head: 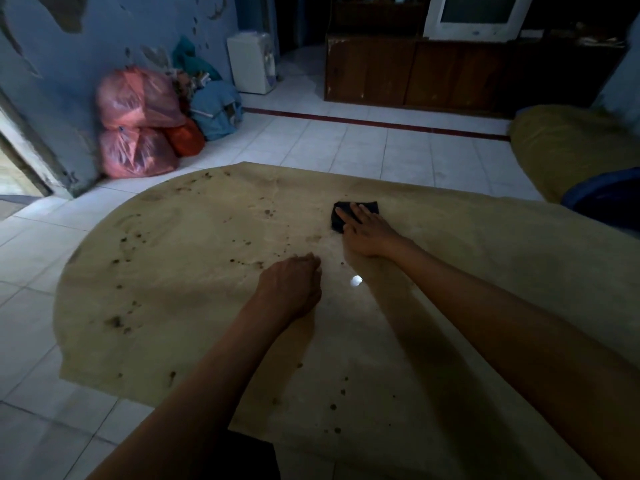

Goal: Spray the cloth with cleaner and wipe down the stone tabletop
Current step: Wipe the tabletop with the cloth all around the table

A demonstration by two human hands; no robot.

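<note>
A beige stone tabletop with dark spots across its left and near parts fills the middle of the head view. A small dark cloth lies on its far middle. My right hand presses flat on the cloth with straight fingers. My left hand rests on the stone nearer to me, its fingers curled under and holding nothing. No spray bottle is in view.
White tiled floor surrounds the table. Pink and orange plastic bags and blue bundles sit against the blue wall at the far left. A brown cabinet stands at the back. A yellow cushion lies at the right.
</note>
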